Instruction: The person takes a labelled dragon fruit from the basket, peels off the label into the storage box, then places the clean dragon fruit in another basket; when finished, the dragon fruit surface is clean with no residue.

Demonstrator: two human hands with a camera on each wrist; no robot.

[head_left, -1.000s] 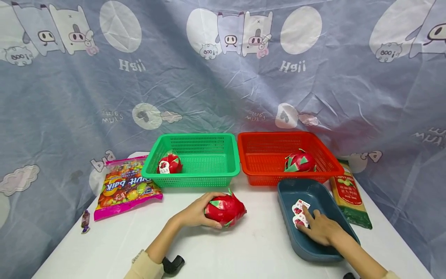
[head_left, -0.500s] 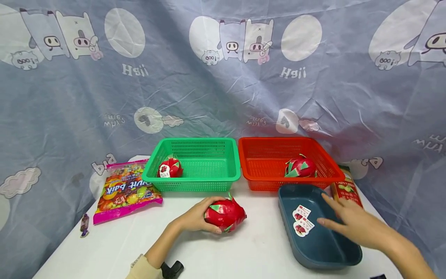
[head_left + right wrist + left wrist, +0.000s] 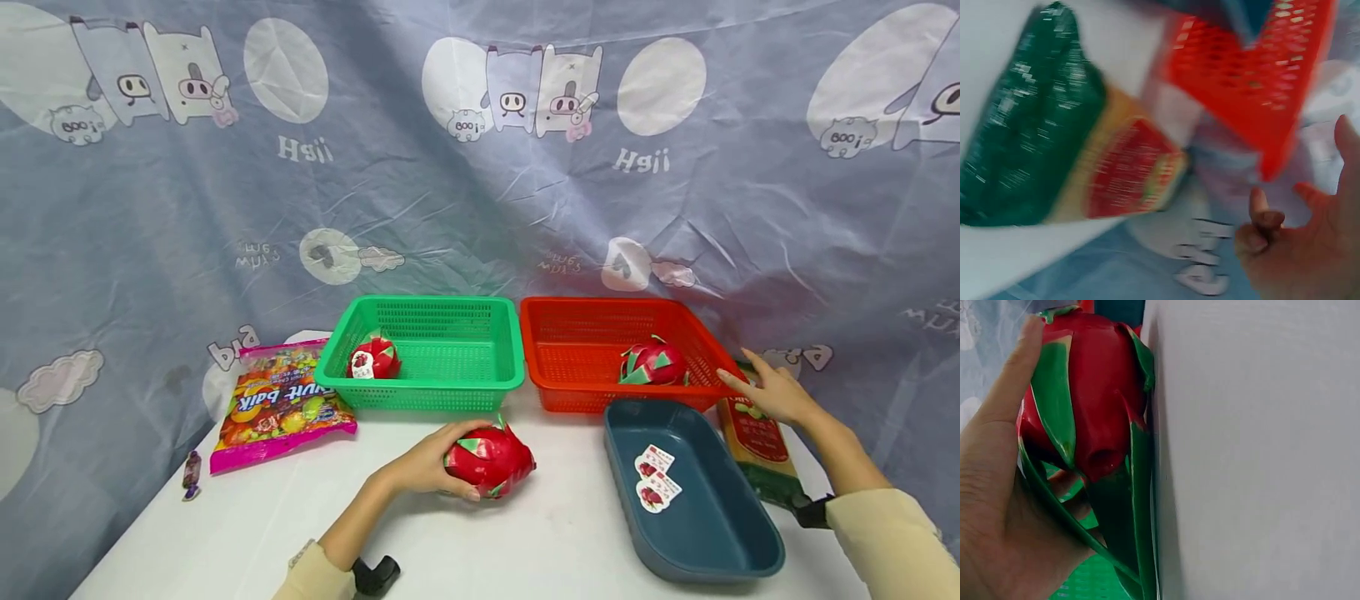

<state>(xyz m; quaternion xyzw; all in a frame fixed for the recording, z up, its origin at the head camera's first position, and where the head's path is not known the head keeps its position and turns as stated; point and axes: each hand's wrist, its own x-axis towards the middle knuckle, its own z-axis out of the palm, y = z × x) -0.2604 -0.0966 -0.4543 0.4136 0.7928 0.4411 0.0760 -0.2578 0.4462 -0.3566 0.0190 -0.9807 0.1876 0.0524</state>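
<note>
My left hand grips a red dragon fruit with green scales, at the middle of the table. In the left wrist view the thumb lies along one side of that fruit, and fingers show behind it. Beside the right corner of the red basket is my right hand, fingers spread and holding nothing. Below it lies a green and yellow packet; the right wrist view is blurred. Two dragon fruit labels lie in the dark blue tray.
A green basket holds a dragon fruit with a label on it. Inside the red basket sits another dragon fruit. A bag of fruit candy and a wrapped candy lie at the left. A patterned cloth hangs behind.
My right hand has lifted from the labels in the blue tray and moved right and away, over the packet. My left hand keeps its grip on the dragon fruit.
</note>
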